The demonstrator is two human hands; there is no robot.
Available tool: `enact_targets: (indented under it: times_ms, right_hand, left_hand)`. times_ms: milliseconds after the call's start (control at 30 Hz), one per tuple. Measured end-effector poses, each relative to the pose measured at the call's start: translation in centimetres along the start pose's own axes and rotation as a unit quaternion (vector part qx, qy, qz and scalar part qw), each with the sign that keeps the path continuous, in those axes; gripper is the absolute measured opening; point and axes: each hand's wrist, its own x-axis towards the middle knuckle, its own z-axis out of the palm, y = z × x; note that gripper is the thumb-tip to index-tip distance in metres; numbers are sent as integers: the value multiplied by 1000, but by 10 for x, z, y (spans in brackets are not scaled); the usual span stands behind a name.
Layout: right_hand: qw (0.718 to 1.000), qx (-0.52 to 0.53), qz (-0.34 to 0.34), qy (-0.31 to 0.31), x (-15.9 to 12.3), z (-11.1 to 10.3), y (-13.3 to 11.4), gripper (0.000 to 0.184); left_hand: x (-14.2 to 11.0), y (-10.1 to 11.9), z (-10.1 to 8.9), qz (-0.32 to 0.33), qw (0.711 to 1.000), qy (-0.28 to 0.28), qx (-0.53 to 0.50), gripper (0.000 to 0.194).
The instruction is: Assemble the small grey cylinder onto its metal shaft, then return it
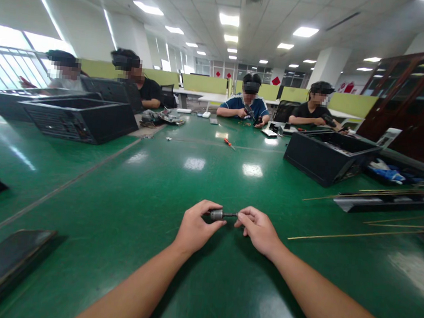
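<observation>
Over the green table (194, 187), my left hand (195, 227) is closed around the handle of a small screwdriver (217, 214), whose grey metal collar shows between thumb and fingers. A thin dark bit sticks out to the right from the collar. My right hand (259, 229) pinches the far end of that bit with fingertips pressed together. Both hands meet at the middle of the view, a little above the tabletop. The handle itself is hidden inside my left fist.
Black computer cases lie at the left (81, 119) and right (327, 155). A black side panel (391, 201) and thin sticks (358, 235) lie at right. Dark panels (3, 264) sit at near left. A red screwdriver (229, 143) lies mid-table. Several people sit at the far end.
</observation>
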Motion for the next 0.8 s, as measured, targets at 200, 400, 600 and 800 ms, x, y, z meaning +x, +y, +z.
enact_targets:
  times_ms: [200,400,600,800]
  right_hand:
    - [1000,25,-1,4,0,0,2,30]
    - [999,43,-3,18,3,-1,7,34]
    - [991,126,12,44,6,0,2,48]
    - [990,137,14,24,6,1,-4,54]
  left_hand:
    - [1,2,-1,-15,1000,0,-3,27]
    - [2,5,-2,-40,999,-2,-10,28]
    - [3,4,-1,-109,993,-15,-33,30]
    - [8,-10,4,-185,965,-5,-187,46]
